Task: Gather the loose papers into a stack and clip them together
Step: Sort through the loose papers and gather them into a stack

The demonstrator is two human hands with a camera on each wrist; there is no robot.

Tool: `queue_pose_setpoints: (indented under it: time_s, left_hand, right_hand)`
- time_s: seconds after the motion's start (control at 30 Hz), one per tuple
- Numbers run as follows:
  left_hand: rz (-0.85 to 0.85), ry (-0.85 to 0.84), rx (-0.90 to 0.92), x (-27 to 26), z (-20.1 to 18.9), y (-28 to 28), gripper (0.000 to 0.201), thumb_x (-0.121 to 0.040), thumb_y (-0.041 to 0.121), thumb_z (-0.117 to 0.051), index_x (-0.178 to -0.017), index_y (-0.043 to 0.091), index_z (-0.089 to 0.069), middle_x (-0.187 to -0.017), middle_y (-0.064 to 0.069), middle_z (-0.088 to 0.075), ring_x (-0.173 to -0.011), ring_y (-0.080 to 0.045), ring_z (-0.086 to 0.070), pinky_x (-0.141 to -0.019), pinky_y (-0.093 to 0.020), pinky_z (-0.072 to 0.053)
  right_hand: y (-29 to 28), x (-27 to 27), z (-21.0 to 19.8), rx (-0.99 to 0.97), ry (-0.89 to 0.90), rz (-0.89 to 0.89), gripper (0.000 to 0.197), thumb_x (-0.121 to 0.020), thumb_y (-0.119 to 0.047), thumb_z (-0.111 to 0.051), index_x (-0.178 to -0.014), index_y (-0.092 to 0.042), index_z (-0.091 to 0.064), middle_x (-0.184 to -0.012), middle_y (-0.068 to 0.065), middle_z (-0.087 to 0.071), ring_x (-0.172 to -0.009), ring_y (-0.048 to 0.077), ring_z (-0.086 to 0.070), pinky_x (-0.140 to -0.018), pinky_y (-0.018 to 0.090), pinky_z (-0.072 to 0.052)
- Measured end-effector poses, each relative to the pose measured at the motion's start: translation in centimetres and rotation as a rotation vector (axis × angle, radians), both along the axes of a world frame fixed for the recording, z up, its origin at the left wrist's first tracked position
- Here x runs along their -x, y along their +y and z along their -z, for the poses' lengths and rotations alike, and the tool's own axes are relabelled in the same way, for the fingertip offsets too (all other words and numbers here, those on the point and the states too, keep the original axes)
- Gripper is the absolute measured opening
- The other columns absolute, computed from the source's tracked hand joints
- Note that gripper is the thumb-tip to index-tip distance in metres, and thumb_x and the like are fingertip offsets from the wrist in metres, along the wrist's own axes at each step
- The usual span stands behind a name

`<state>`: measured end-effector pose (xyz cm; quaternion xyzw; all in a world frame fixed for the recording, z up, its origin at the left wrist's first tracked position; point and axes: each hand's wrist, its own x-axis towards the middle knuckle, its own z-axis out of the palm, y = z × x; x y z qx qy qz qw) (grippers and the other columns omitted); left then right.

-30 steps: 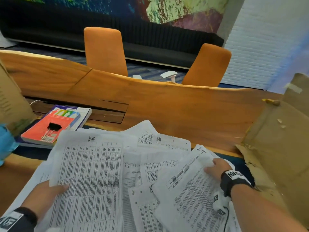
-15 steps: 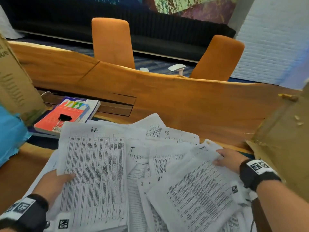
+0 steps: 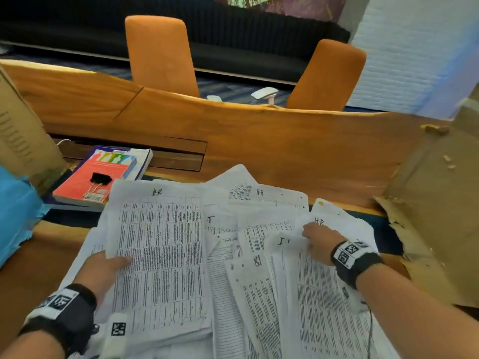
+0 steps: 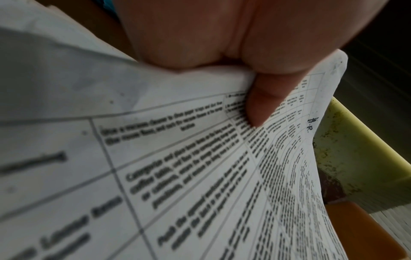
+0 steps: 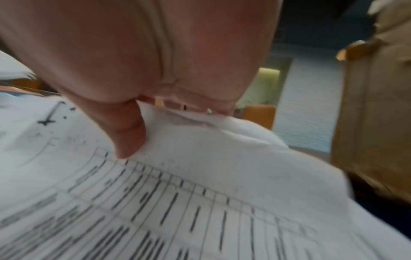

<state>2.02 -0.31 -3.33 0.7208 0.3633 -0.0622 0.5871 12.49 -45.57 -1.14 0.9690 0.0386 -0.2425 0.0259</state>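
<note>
While the printed sheets are lying fanned across the wooden worktop (image 3: 285,141), both hands are holding parts of them.
Left hand (image 3: 103,270): it is pinching the left edge of the top sheet marked "H.R." (image 3: 160,255), thumb lying on the print and the other fingers hidden beneath.
Right hand (image 3: 317,240): it is gripping the top of the right-hand sheets (image 3: 318,307), thumb pressing on the paper and fingers curling under the edge.
Loose papers (image 3: 228,244): they are overlapping at odd angles between the two hands, unclipped.
Binder clip (image 3: 99,181): black, it is sitting on a red book (image 3: 88,182) at the far left, apart from the papers.
Surroundings: torn cardboard (image 3: 438,216) is standing at the right and two orange chairs (image 3: 160,53) behind the worktop.
</note>
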Motion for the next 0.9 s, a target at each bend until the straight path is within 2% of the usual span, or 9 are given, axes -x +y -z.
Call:
queue_pose_setpoints:
  time_s: [0.17, 0.23, 0.3, 0.37, 0.47, 0.63, 0.73, 0.87, 0.9]
  left_hand:
    - [0.016, -0.002, 0.008, 0.0, 0.3, 0.6, 0.024, -0.091, 0.004, -0.059, -0.115, 0.007, -0.063, -0.103, -0.018, -0.068, -0.094, -0.037, -0.063, -0.096, -0.058, -0.045]
    - [0.021, -0.008, 0.015, 0.1, 0.5, 1.0, 0.026, -0.092, 0.005, -0.059, -0.117, 0.008, -0.063, -0.104, -0.017, -0.068, -0.095, -0.037, -0.063, -0.097, -0.058, -0.045]
    - [0.021, -0.001, 0.020, 0.2, 0.9, 1.4, 0.026, -0.091, 0.006, -0.059, -0.116, 0.009, -0.063, -0.104, -0.016, -0.069, -0.096, -0.037, -0.065, -0.097, -0.061, -0.045]
    - [0.013, 0.004, 0.024, 0.4, 1.3, 1.7, 0.025, -0.091, 0.007, -0.060, -0.115, 0.010, -0.064, -0.103, -0.016, -0.070, -0.097, -0.038, -0.065, -0.097, -0.063, -0.044]
    - [0.017, 0.005, 0.028, 0.6, 0.9, 1.2, 0.019, -0.091, 0.007, -0.060, -0.109, 0.013, -0.064, -0.100, -0.014, -0.070, -0.096, -0.038, -0.065, -0.097, -0.062, -0.044]
    - [0.052, -0.012, 0.013, 0.6, 0.5, 0.4, 0.017, -0.093, 0.006, -0.058, -0.108, 0.010, -0.063, -0.096, -0.016, -0.070, -0.090, -0.038, -0.066, -0.090, -0.057, -0.049]
    - [0.051, -0.020, -0.005, 0.4, 0.5, 0.3, 0.018, -0.093, 0.007, -0.058, -0.110, 0.009, -0.064, -0.096, -0.016, -0.071, -0.088, -0.037, -0.067, -0.087, -0.053, -0.051]
    - [0.048, -0.011, -0.007, 0.4, 0.8, 0.5, 0.022, -0.092, 0.007, -0.059, -0.114, 0.007, -0.064, -0.098, -0.017, -0.072, -0.090, -0.039, -0.068, -0.091, -0.061, -0.049]
    - [0.047, -0.007, -0.007, 0.5, 0.7, 0.5, 0.024, -0.092, 0.007, -0.059, -0.115, 0.007, -0.064, -0.099, -0.017, -0.072, -0.091, -0.039, -0.068, -0.092, -0.062, -0.048]
  right_hand:
    - [0.2, 0.9, 3.9, 0.024, -0.028, 0.010, 0.051, -0.090, -0.022, -0.051, -0.140, -0.029, -0.050, -0.163, -0.003, -0.020, -0.148, 0.025, -0.023, -0.121, 0.047, -0.023]
    - [-0.3, 1.0, 2.6, -0.019, -0.138, 0.017, 0.046, -0.087, -0.025, -0.054, -0.133, -0.028, -0.057, -0.159, -0.001, -0.026, -0.147, 0.025, -0.023, -0.120, 0.045, -0.021]
    - [-1.3, 1.1, 0.9, 0.023, -0.176, 0.052, 0.034, -0.084, -0.025, -0.054, -0.117, -0.026, -0.064, -0.135, 0.000, -0.046, -0.131, 0.025, -0.043, -0.108, 0.043, -0.034]
    - [-2.7, 1.4, -0.1, 0.098, -0.130, 0.101, 0.032, -0.084, -0.025, -0.049, -0.112, -0.026, -0.064, -0.117, 0.000, -0.052, -0.115, 0.024, -0.053, -0.099, 0.040, -0.041]
    - [-4.7, 1.8, -0.2, 0.169, -0.073, 0.198, 0.036, -0.086, -0.027, -0.051, -0.120, -0.022, -0.060, -0.122, 0.003, -0.052, -0.114, 0.026, -0.055, -0.098, 0.039, -0.046]
    - [-5.4, 1.9, 2.7, 0.007, -0.019, 0.246, 0.047, -0.087, -0.029, -0.058, -0.134, -0.024, -0.051, -0.143, -0.001, -0.047, -0.126, 0.026, -0.051, -0.106, 0.038, -0.042]
    - [-5.0, 2.0, 3.6, 0.095, -0.048, 0.233, 0.034, -0.090, -0.033, -0.055, -0.123, -0.024, -0.054, -0.128, 0.001, -0.057, -0.118, 0.026, -0.056, -0.104, 0.041, -0.043]
    - [-4.1, 2.1, 3.4, 0.211, -0.170, 0.130, 0.032, -0.095, -0.029, -0.048, -0.127, -0.027, -0.051, -0.128, -0.001, -0.057, -0.124, 0.023, -0.049, -0.115, 0.048, -0.024]
    - [-4.0, 1.9, 3.1, 0.163, -0.173, 0.119, 0.031, -0.095, -0.023, -0.049, -0.126, -0.027, -0.048, -0.123, -0.001, -0.060, -0.119, 0.023, -0.053, -0.112, 0.044, -0.029]
